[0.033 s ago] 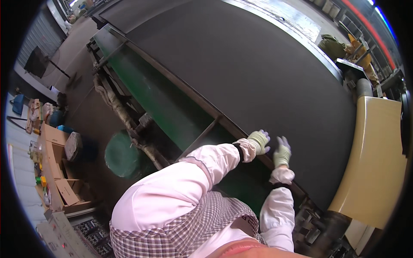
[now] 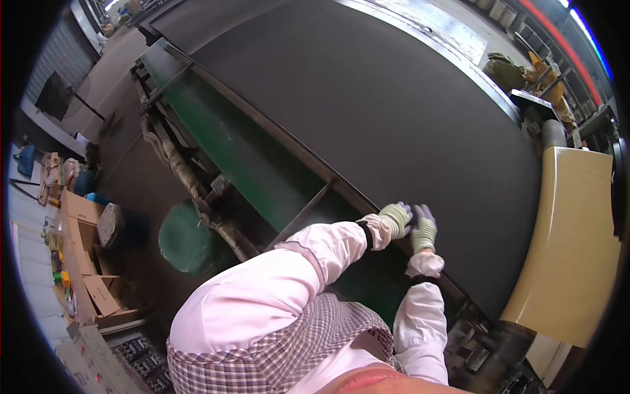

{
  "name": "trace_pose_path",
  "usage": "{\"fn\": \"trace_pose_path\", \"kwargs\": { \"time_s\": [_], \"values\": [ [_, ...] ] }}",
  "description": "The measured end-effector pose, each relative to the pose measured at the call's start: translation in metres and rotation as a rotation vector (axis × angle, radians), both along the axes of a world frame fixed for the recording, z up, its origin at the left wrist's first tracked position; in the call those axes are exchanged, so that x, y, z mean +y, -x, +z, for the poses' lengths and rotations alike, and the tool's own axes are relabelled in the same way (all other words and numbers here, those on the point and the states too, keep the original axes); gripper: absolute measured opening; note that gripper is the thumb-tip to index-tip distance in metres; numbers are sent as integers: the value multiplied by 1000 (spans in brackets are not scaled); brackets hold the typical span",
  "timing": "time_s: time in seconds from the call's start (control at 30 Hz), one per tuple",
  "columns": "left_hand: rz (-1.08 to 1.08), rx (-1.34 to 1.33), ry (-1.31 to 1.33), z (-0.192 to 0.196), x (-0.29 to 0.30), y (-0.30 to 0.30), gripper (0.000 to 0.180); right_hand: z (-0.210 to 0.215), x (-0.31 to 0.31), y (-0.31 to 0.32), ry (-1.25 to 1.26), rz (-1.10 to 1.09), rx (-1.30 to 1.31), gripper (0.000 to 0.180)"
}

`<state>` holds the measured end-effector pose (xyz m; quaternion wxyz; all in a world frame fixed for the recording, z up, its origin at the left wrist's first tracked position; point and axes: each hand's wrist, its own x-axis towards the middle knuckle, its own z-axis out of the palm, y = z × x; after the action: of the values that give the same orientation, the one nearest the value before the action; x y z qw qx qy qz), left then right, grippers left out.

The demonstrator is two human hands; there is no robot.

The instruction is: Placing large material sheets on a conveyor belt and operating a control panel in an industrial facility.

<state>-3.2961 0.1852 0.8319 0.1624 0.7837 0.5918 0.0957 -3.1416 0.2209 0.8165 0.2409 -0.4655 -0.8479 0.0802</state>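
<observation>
A broad dark grey sheet [image 2: 367,105] lies flat across the machine bed. My left hand [image 2: 396,219], in a pale ribbed glove with greyish-purple fingertips, is at the sheet's near edge, its fingers apart and pointing right. Close beside it, my right hand [image 2: 424,230], gloved alike, rests on or just above the dark surface with fingers stretched away from me. Neither hand shows anything held. Whether the fingertips press on the sheet cannot be made out.
A dark rail [image 2: 282,141] borders the sheet, with a green sloping panel [image 2: 216,131] below it. To the right stands a large cream curved cover [image 2: 564,243]. A round green-topped container [image 2: 187,240] and cardboard boxes [image 2: 82,223] are on the left. Machine parts [image 2: 479,354] sit lower right.
My right hand has shifted slightly left, closer to my left hand. The left hand stays nearly in place, and the sheet looks the same.
</observation>
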Motion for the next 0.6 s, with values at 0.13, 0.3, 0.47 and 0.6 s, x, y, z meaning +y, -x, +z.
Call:
{"fn": "trace_pose_path", "kwargs": {
  "time_s": [0.13,0.3,0.47,0.6],
  "values": [
    [-91,-246,-116,-2,-27,25,34,-5,1,-2,233,-145,-188,34],
    [92,-372,-359,17,-79,135,35,-9,-12,-67,167,-337,-327,34],
    [400,-288,-474,7,-104,266,37,12,-13,-103,419,-597,-615,41],
    [552,-200,-543,3,-119,368,37,43,-17,-74,631,-795,-822,41]
  ]
}}
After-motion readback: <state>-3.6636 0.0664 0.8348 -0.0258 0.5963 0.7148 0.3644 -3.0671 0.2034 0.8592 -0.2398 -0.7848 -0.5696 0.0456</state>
